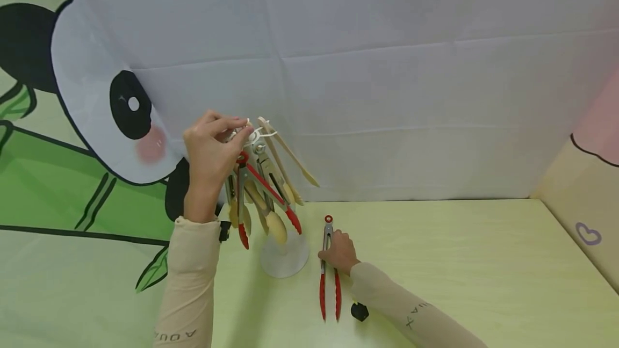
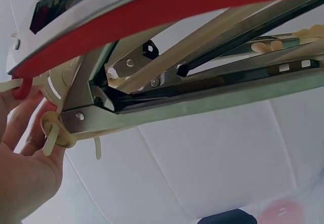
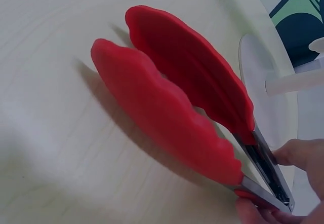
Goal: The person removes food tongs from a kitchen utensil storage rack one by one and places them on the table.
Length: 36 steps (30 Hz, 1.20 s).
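Observation:
My left hand [image 1: 213,146] is raised to the top of a white hanging rack [image 1: 284,262], its thumb and fingers curled about the hooks. A pair of red-tipped metal tongs [image 1: 263,179] hangs there by its red ring, close to the thumb. Behind it dangle several cream-headed tongs [image 1: 276,227]. In the left wrist view, fingers of the left hand [image 2: 30,173] reach behind a cream ring. Down on the table, my right hand [image 1: 340,253] grips a second pair of red-tipped tongs [image 3: 167,117] by the metal arms, the red heads slightly apart and pointing toward me.
The pale wooden table [image 1: 459,262] stretches to the right of the rack. A white cloth wall [image 1: 367,90] rises behind it, and a panda-print cloth [image 1: 87,192] hangs on the left. Small black wrist devices [image 1: 359,311] sit by both sleeves.

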Available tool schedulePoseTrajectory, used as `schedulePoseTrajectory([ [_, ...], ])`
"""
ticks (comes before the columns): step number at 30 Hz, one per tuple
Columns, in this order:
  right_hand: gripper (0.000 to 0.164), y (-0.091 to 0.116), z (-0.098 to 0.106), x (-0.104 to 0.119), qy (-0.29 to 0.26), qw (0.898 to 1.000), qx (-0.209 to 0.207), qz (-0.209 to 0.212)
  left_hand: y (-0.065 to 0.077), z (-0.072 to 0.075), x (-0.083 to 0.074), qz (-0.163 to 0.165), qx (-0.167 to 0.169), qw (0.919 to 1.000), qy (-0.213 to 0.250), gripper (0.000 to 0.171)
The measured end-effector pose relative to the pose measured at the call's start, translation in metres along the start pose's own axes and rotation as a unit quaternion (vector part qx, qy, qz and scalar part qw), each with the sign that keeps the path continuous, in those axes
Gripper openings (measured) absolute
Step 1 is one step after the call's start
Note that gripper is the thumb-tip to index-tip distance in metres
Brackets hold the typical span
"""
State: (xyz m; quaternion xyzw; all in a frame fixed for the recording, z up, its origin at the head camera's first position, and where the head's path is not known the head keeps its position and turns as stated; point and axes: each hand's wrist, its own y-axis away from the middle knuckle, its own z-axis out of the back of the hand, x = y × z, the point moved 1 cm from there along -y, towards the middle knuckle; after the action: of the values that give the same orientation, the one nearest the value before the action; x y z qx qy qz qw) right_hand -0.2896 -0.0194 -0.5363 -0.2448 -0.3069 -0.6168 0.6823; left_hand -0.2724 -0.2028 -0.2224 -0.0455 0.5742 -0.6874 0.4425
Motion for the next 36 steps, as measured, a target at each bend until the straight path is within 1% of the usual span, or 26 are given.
schedulePoseTrajectory([
  [10,0.035,-0.001,-0.002,-0.002,0.003,1.0,-0.008,0.011,0.0,0.001,0.001,0.013,0.012,0.9995,0.025,0.014],
  [17,0.034,-0.002,-0.005,-0.006,0.013,1.0,-0.009,0.011,-0.001,0.0,0.001,0.019,0.015,0.9993,0.03,0.014],
  [21,0.034,-0.002,-0.005,-0.006,0.007,1.0,-0.006,0.005,-0.001,0.0,0.001,0.023,0.016,0.999,0.034,0.014],
  [24,0.033,-0.001,-0.004,-0.005,0.001,1.0,-0.008,0.012,-0.001,0.0,0.001,0.027,0.018,0.9988,0.037,0.014],
  [27,0.035,-0.001,-0.002,-0.006,0.011,0.999,-0.023,0.036,-0.001,-0.001,0.002,0.029,0.019,0.9986,0.039,0.015],
  [29,0.036,0.0,0.002,-0.006,0.019,0.999,-0.029,0.04,-0.002,-0.001,0.002,0.031,0.02,0.9985,0.04,0.015],
  [32,0.04,-0.002,0.008,-0.006,0.036,0.998,-0.039,0.038,-0.002,-0.002,0.003,0.029,0.021,0.9984,0.043,0.015],
  [33,0.041,-0.003,0.01,-0.006,0.032,0.998,-0.038,0.031,-0.002,-0.002,0.003,0.029,0.021,0.9984,0.044,0.014],
  [36,0.044,-0.005,0.017,-0.005,0.031,0.997,-0.059,0.037,-0.002,-0.003,0.004,0.026,0.023,0.9984,0.044,0.014],
])
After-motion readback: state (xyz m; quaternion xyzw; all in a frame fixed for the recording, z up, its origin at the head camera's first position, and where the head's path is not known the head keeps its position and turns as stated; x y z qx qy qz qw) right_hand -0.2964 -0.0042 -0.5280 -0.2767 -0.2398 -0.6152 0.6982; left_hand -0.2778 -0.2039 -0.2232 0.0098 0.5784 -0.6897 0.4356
